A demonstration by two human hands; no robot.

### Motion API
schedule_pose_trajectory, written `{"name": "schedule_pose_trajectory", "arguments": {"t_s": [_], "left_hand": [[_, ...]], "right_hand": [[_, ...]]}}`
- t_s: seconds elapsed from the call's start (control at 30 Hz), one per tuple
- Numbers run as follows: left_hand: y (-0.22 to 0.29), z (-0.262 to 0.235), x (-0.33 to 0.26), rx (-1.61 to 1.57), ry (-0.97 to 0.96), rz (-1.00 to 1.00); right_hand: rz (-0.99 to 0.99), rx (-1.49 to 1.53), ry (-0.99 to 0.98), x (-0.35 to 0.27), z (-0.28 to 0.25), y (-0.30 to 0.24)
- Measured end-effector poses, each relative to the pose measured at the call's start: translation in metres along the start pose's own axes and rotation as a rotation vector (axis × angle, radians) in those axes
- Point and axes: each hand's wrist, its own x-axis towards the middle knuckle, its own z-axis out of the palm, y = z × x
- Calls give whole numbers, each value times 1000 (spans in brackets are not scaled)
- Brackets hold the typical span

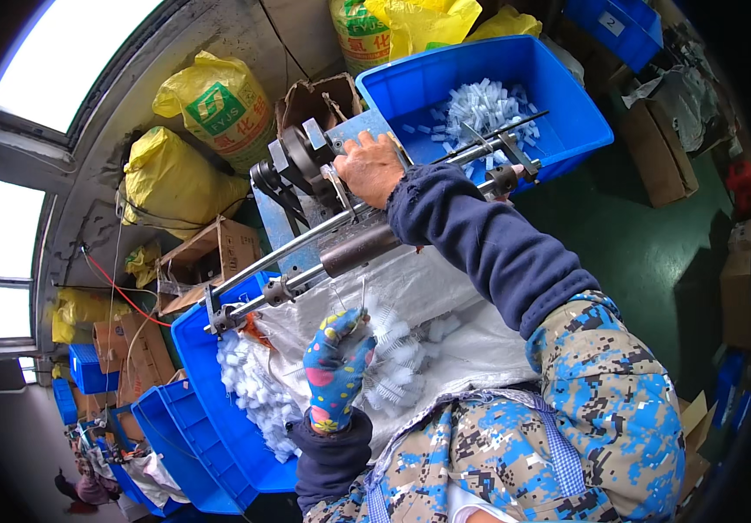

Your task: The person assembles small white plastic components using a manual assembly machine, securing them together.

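The left hand [338, 364] wears a blue glove [332, 390] dotted pink and yellow, the sleeves [489, 235] are navy, the clothing [615, 375] tan, black and blue camouflage with a blue-and-white checked strap [565, 453], the brushes [393, 353] whitish, the tubs [567, 113] blue, the sacks [166, 185] yellow, the floor [663, 279] dark green.

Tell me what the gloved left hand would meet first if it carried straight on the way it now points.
Most likely the dark brown cylinder, which lies ahead of the left hand; depth is unclear in this single view, so the hand might pass below it.
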Motion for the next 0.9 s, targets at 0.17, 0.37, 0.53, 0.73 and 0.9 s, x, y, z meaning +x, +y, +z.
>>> {"name": "schedule_pose_trajectory", "arguments": {"t_s": [0.17,0.37,0.53,0.73,0.9], "left_hand": [[14,-11,-4,9,-27,-71],[15,-8,-7,-237,-85,-120],[13,-3,-4,7,-42,-13],[11,-17,-10,-229,-22,-48],[12,-2,-2,-68,-29,-31]], "right_hand": [[10,-38,57,-4,-2,1],[-42,58,54,-3,2,4],[25,46,-80,2,-12,2],[64,18,152,-46,-8,29],[49,13,161,-44,1,7]]}}
